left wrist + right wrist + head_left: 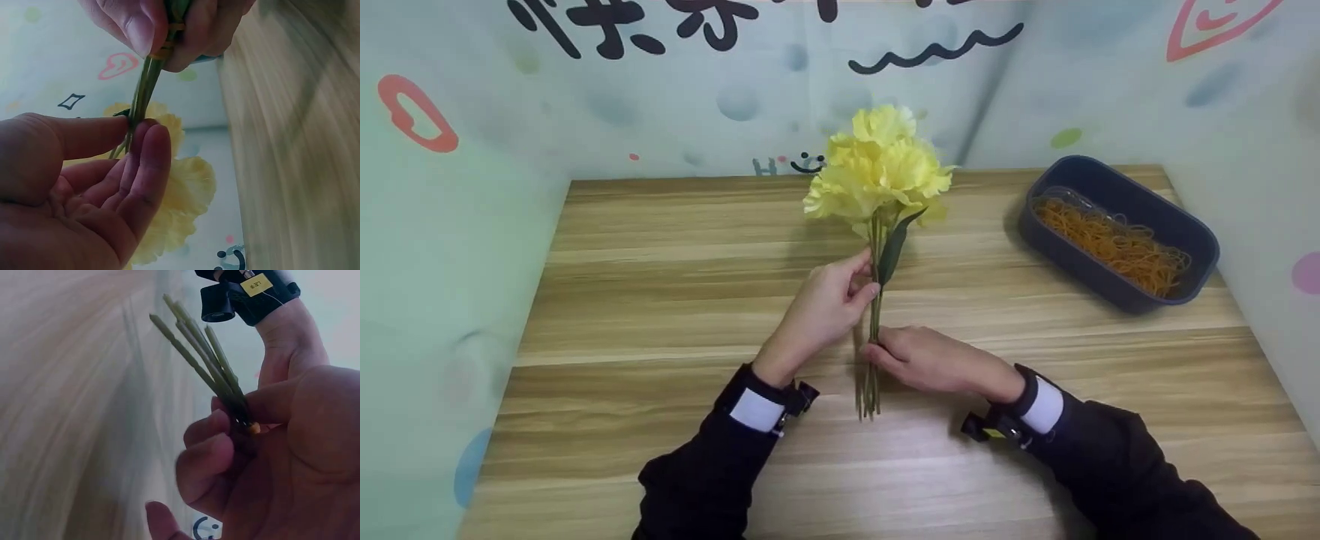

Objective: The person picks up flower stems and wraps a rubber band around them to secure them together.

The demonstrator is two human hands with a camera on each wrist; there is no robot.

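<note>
A bunch of yellow artificial flowers (885,169) stands with blossoms toward the back wall and thin green stems (875,315) toward me. My left hand (829,300) pinches the stems between thumb and fingers below the blossoms, beside a dark green leaf (894,247). Lower down, my right hand (926,358) grips the same stems. An orange rubber band (163,52) is wound round them at the right hand's fingers in the left wrist view. In the right wrist view, several cut stem ends (197,343) stick out past the right hand, and part of the band is hidden.
A dark blue tub (1117,232) at the back right of the wooden table (675,300) holds a heap of orange rubber bands (1117,244). A printed cloth (660,112) hangs behind the table and along its sides.
</note>
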